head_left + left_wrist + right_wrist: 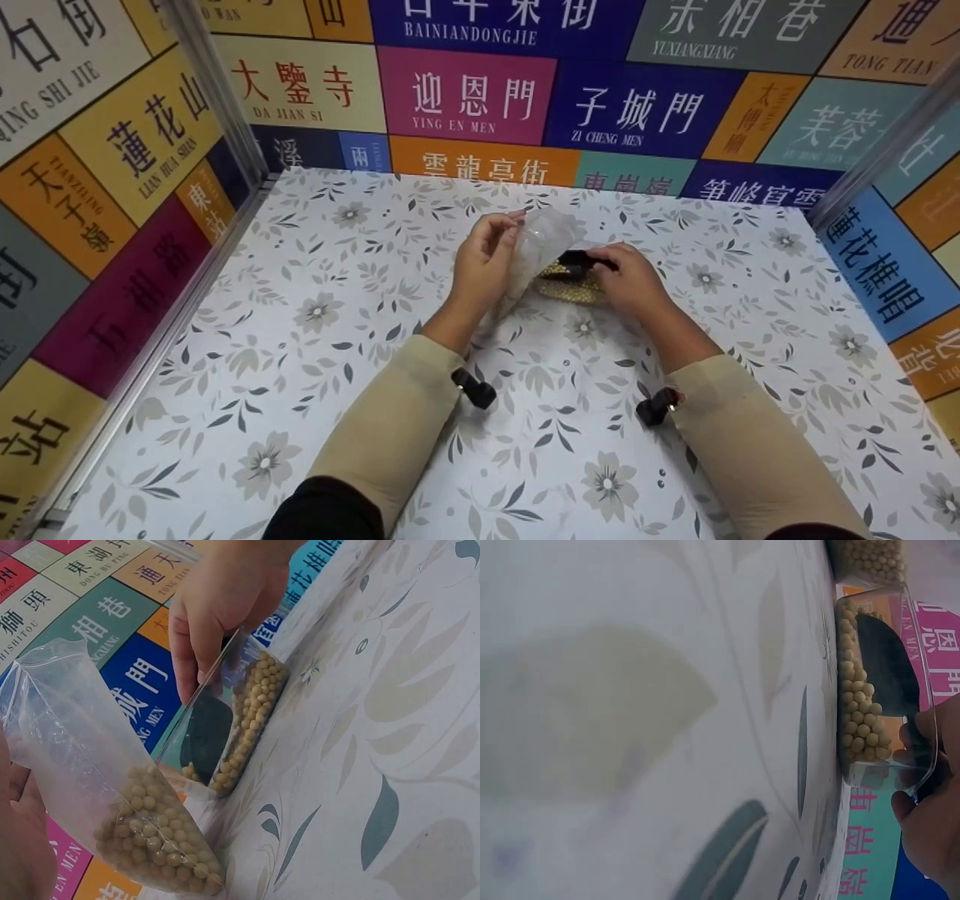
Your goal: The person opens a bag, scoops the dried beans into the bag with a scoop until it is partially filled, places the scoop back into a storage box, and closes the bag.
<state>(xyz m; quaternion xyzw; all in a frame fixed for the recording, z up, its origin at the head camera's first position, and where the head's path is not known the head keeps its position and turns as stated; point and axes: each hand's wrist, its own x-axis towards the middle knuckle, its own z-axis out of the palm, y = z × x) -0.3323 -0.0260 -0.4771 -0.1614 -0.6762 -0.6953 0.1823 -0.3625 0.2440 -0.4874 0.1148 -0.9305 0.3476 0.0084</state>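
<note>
Container (870, 777) set on table (360, 450), far half. Inside: beans (859, 697) and scoop (889, 660), its right end gripped by right hand (631, 277). Bag (56, 712), with more beans (157, 840) at bottom, held left of container by left hand (482, 262). Sign panels (465, 97) behind table.

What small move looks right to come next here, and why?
Probably push the black scoop deeper into the pale beans to fill it. The right hand grips the scoop inside the clear box, where beans lie beside it, and the left hand holds the plastic bag close by. How full the scoop is, I can't tell.
</note>
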